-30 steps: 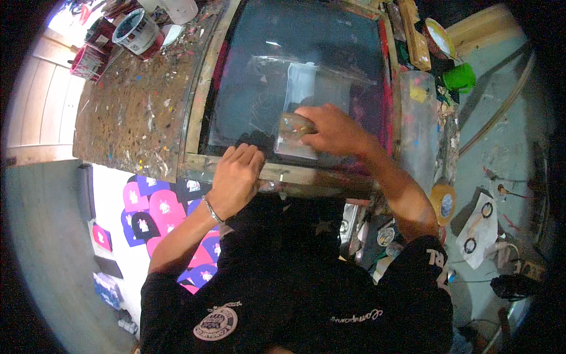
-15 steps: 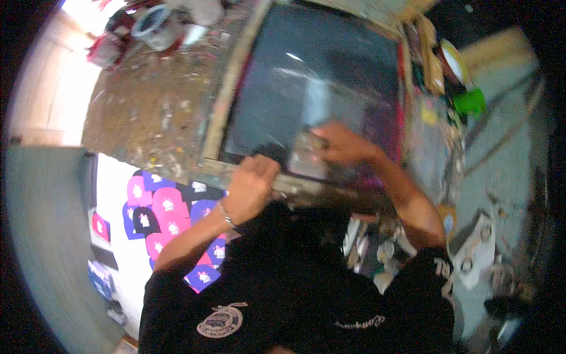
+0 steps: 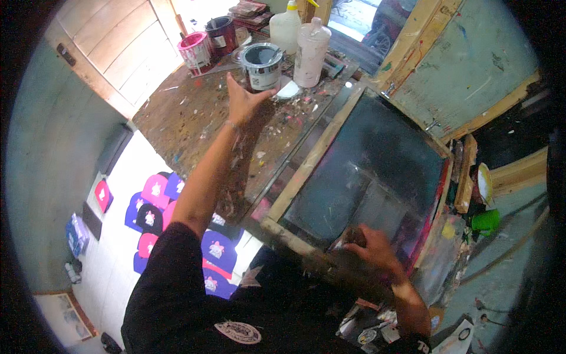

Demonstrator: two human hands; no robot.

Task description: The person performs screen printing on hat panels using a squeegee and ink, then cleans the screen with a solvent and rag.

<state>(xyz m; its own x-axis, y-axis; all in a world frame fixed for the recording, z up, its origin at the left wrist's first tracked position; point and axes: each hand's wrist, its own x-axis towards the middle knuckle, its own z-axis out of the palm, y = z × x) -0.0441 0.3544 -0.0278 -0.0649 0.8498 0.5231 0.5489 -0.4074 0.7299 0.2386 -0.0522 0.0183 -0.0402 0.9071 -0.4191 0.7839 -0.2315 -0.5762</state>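
My left arm reaches out over the worktable (image 3: 194, 118). At its end my left hand (image 3: 247, 103) is open beside a metal can of dark grey paint (image 3: 262, 79), thumb and fingers apart at its near side; firm contact cannot be made out. My right hand (image 3: 377, 251) is closed on a small brown squeegee (image 3: 354, 236), mostly covered by my fingers. That hand is over the near edge of a wood-framed printing screen (image 3: 389, 141), whose dark mesh has a greyish rectangle in its near half.
Beyond the can stand a pink-smeared bucket (image 3: 194, 53), a dark paint can (image 3: 221, 36), a spray bottle (image 3: 286, 29) and a whitish bottle (image 3: 311, 53). Printed caps (image 3: 218, 251) lie in several colours at the lower left. A green cup (image 3: 485, 220) is right of the screen.
My left hand has left the screen's near edge and reached far left to the grey paint can. My right hand has drawn the squeegee to the near edge. The view has turned left.
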